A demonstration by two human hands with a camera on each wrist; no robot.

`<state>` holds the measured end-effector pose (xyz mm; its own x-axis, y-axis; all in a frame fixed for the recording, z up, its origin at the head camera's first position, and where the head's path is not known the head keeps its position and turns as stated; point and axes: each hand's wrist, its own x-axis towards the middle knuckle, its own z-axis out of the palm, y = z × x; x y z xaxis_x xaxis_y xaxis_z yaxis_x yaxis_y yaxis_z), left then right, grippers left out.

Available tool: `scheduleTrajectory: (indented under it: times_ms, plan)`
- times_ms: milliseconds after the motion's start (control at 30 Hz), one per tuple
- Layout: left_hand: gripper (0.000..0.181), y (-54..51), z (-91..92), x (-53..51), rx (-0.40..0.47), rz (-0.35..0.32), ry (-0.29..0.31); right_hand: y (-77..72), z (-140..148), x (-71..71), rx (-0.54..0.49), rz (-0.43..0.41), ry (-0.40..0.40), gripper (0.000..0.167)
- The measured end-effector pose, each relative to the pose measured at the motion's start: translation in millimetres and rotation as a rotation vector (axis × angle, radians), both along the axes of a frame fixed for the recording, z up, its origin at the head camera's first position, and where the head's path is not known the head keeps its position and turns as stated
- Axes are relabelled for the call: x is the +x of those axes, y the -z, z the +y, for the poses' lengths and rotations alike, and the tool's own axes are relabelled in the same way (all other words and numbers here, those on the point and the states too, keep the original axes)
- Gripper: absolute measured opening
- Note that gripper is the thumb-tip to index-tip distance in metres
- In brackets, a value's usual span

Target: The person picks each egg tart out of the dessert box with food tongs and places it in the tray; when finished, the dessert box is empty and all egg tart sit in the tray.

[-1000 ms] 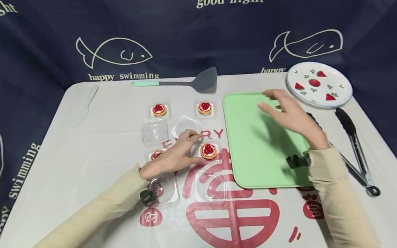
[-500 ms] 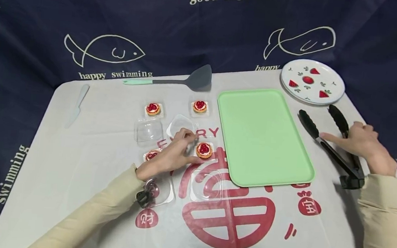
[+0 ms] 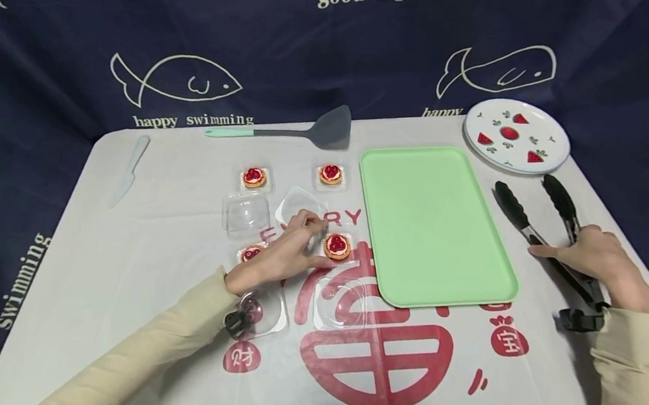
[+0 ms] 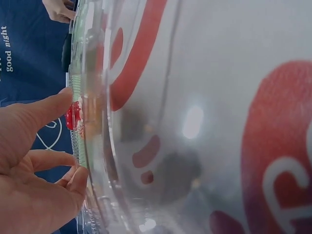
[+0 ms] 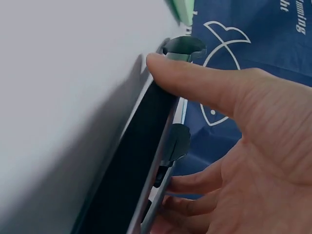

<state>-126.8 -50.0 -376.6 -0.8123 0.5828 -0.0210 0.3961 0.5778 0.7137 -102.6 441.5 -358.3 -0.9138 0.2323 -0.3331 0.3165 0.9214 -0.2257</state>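
Observation:
My left hand (image 3: 282, 253) holds the edge of a small clear plastic box around a red-topped fruit tart (image 3: 337, 246), thumb at the near side and fingers at the far left. The left wrist view shows thumb and fingertips at the rim, with the tart (image 4: 74, 116) between them. On the right, my right hand (image 3: 603, 259) grips black-and-steel tongs (image 5: 141, 136) lying spread on the table. Its thumb lies on the left arm, its fingers on the right arm, partly hidden. More tarts sit in clear boxes at the back left (image 3: 254, 177) and back middle (image 3: 330, 174).
A green tray (image 3: 438, 225) lies between the hands. Behind the tongs is a white plate (image 3: 494, 150) with fruit prints. A grey spatula (image 3: 331, 128) lies at the back edge, a pale knife (image 3: 129, 172) far left. Clear lids (image 3: 245, 213) lie around the left hand.
My right hand has moved right, from above the green tray to the tongs, and now grips their arms. The left hand stays at the tart's box.

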Motion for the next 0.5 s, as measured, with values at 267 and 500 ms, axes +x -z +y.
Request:
scheduleTrajectory:
  times_ms: [267,500]
  plan:
    - [0.074,-0.2,-0.8,-0.2,-0.002,-0.025,-0.004,-16.6,-11.8,-3.5,-0.044,0.113,0.085,0.109]
    - [0.074,-0.3,-1.4,-0.6,-0.006,-0.024,0.001,-45.8,-46.3,-17.1,-0.137,0.322,0.024,0.094]
